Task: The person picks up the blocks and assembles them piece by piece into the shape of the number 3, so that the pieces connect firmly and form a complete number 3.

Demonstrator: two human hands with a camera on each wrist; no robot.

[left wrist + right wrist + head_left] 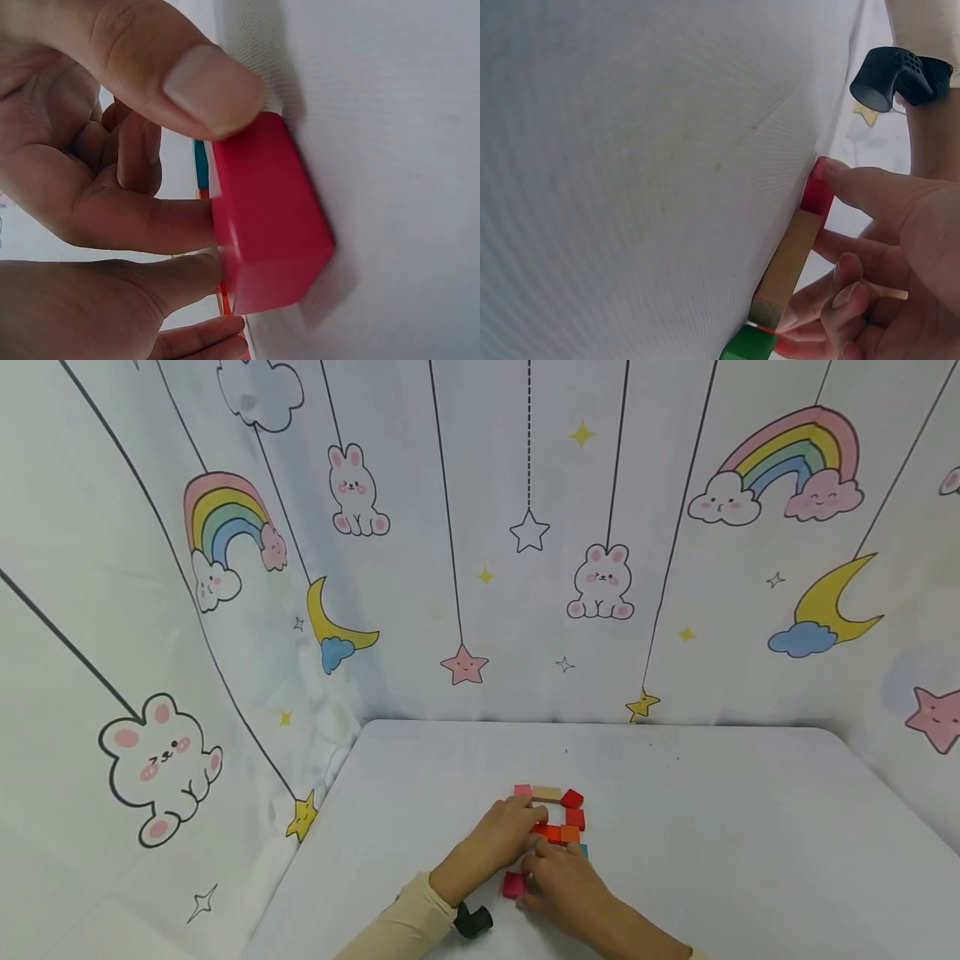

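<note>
Small coloured blocks lie in a ring on the white table. My right hand pinches a magenta block at the near left, its thumb on one side; the left wrist view shows this block close up. My left hand reaches in from the left, its fingertips at a red-orange block; part of that grip is hidden. An orange block adjoins it. In the right wrist view, a wooden block and a green block stand in line with the magenta one.
Across the far side run a pink block, a wooden block and a red block, with another red block below. A blue block shows behind the right hand. A black wrist mount is on the left arm.
</note>
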